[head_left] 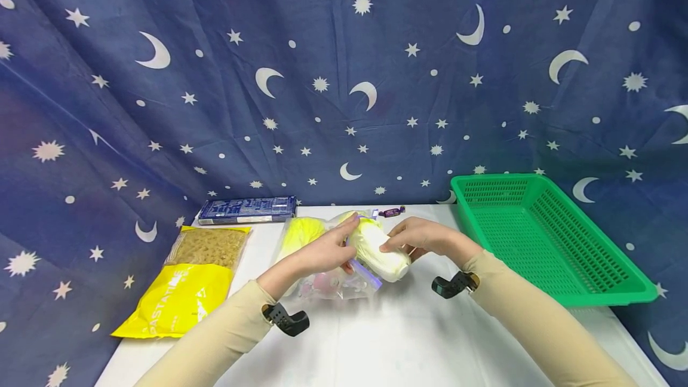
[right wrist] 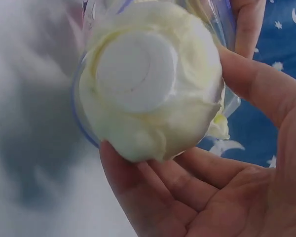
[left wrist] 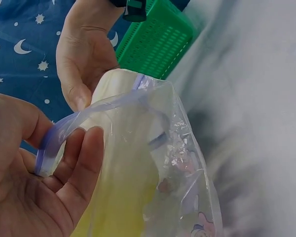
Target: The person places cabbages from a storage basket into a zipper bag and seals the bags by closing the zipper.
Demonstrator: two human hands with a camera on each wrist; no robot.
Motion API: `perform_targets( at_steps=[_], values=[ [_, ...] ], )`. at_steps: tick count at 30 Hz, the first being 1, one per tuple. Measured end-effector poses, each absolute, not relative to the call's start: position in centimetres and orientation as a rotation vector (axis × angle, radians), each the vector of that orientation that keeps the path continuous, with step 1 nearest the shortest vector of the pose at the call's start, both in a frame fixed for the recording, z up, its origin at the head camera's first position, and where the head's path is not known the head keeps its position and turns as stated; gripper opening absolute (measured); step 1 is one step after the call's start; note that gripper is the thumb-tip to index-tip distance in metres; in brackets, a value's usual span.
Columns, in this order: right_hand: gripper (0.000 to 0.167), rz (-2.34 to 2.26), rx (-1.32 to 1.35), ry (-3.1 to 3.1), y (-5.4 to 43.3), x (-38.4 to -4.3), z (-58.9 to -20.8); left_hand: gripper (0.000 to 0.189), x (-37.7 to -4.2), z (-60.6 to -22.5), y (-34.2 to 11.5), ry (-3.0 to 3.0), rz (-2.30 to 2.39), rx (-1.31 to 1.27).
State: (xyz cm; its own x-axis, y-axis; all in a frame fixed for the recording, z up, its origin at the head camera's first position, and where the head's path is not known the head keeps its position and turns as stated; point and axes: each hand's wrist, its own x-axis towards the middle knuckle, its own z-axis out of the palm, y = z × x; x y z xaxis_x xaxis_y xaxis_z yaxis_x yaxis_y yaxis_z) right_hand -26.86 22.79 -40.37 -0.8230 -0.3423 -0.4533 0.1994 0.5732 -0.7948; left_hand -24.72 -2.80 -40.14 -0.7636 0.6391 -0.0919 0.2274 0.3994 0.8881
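A clear zip bag [head_left: 335, 286] lies near the middle of the table [head_left: 387, 342], towards the far edge, its purple-edged mouth open. A cabbage [head_left: 383, 255] sits in that mouth, leafy end inside the plastic and pale base sticking out. The left hand [head_left: 330, 249] holds the bag's rim, thumb to one side, fingers to the other. The right hand [head_left: 424, 236] grips the cabbage by its base, fingers curled round it, palm clear of the cut end.

Just to the left is a second cabbage [head_left: 301, 233], yellow through the plastic; from here I can't tell whether it lies in the same bag. Pink figures printed on the bag blur what is behind them.

The green basket [head_left: 527, 237] stands along the table's right edge, by the far corner, its mesh floor showing. A pasta bag [head_left: 183, 291], see-through at the top with pasta inside, lies over the left edge. At the far left corner is a flat blue box [head_left: 247, 209], its lettering too small to read. A purple sweet [head_left: 392, 212] lies by the far edge, behind the cabbage.
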Motion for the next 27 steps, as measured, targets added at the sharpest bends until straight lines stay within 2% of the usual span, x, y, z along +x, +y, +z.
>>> perform_targets(
  at_steps=[5, 12, 17, 27],
  values=[
    [0.033, -1.370, -0.046, 2.032, 23.4, -27.0, -41.0, 0.078, -24.5, -40.2, -2.9, 2.312, 1.277, 0.750],
    [0.033, -1.555, 0.063, 1.784, 23.6, -27.2, -42.3, 0.080, -24.4, -40.8, -2.9, 2.375, 1.240, 0.772],
    [0.027, -1.681, 0.117, 1.644, 23.9, -27.4, -42.8, 0.081, -24.5, -41.3, -2.8, 2.394, 1.233, 0.782],
    [0.045, -1.855, 0.187, 1.449, 22.5, -27.4, -43.1, 0.085, -24.3, -41.7, -2.4, 2.368, 1.317, 0.751]
  ],
)
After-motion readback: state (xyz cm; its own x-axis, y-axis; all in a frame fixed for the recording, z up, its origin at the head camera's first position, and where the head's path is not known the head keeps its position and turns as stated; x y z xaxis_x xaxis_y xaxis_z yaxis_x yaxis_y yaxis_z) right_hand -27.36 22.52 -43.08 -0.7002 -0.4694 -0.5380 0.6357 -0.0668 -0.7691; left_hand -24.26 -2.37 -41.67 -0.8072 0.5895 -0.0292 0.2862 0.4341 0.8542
